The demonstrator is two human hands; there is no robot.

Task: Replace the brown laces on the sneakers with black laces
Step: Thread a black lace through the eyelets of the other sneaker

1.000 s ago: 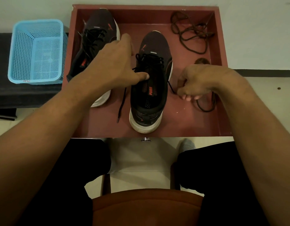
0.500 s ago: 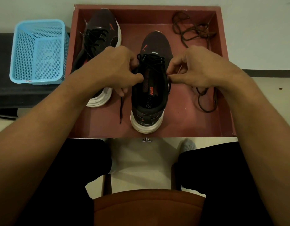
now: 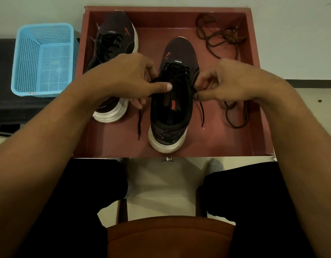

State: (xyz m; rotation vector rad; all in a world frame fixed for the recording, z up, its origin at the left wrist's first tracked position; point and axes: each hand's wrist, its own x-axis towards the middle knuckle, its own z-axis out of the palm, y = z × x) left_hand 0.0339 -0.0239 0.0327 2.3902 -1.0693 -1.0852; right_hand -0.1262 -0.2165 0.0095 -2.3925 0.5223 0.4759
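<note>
Moved: since half a second ago the left hand has pushed its thumb farther right across the mouth of the near sneaker. The right hand sits slightly lower, and one free end of the black lace now hangs in sight below it.
Left hand: centre-left of the frame, against the near sneaker's left side. The thumb is straight and laid over the tongue, and the other fingers are curled under. A lace end drops from beneath those fingers to the tray floor, so they seem to be gripping the lace, though the contact itself is hidden.
Right hand: centre-right, at the sneaker's right edge. Thumb and forefinger are pressed together on the black lace, with the remaining fingers bent loosely above.
Near sneaker: middle of the red tray, toe toward the top of the frame, heel toward the bottom. The black lace is crossed through its upper eyelets, with both ends loose on either side.
Far sneaker: upper left of the tray, already laced in black, its heel partly behind the left forearm.
Brown laces: one tangle in the tray's upper right corner, and a second at lower right, partly under the right wrist.
Blue basket: left of the tray, upper left of the frame, on a dark bench.
Bottom of frame: knees in black trousers and an orange-brown chair seat.
</note>
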